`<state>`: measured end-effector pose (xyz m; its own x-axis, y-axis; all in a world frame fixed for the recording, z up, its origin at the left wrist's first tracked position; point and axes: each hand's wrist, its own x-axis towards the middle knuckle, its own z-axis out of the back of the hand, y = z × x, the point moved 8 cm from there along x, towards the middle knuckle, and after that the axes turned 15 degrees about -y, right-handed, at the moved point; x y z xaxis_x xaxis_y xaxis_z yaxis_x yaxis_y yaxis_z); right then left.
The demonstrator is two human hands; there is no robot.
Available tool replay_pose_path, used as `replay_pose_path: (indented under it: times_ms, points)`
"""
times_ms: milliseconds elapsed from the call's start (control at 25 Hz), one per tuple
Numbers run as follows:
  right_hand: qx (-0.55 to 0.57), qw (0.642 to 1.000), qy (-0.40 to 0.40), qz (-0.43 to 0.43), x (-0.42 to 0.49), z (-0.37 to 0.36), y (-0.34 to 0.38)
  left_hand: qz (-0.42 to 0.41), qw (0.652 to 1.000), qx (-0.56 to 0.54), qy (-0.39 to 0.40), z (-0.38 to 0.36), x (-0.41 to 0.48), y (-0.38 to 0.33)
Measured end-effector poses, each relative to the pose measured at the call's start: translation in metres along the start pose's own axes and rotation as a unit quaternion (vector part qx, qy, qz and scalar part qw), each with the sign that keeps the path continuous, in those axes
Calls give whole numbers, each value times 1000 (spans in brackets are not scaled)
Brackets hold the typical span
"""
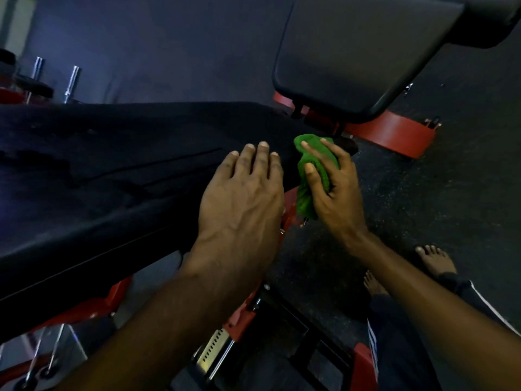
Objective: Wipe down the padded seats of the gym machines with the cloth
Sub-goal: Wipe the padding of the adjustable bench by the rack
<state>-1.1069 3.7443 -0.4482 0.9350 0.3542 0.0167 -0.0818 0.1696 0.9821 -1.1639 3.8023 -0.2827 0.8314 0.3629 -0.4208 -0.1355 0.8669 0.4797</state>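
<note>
A long black padded bench pad (pixel 112 170) stretches from the left edge to the middle of the view. My left hand (pixel 242 198) lies flat on its right end with the fingers straight. My right hand (pixel 332 187) grips a green cloth (pixel 307 176) and presses it against the pad's right edge, thumb and fingers curled over the fabric. A second black seat pad (pixel 352 57) stands tilted just beyond, at the top right.
Red frame parts (pixel 394 131) lie under both pads, and a perforated metal adjuster (pixel 214 348) sits below the bench. Two chrome posts (pixel 72 83) stand at the far left. Dark rubber floor (pixel 451 193) spreads to the right, where my bare feet (pixel 434 261) stand.
</note>
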Motion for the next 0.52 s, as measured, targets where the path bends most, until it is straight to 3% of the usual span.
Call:
replay_pose_path:
  times_ms: [240,360,520]
  points:
    - [31,991,24,127,-10,-4,17,18,999,-2,-31,-11,1,0]
    - [22,998,1,51,13,-4,-29,31,997,-26,-60,-9,5,0]
    - [26,1000,-17,-7,16,-3,-46,65,997,-22,22,-11,18,-5]
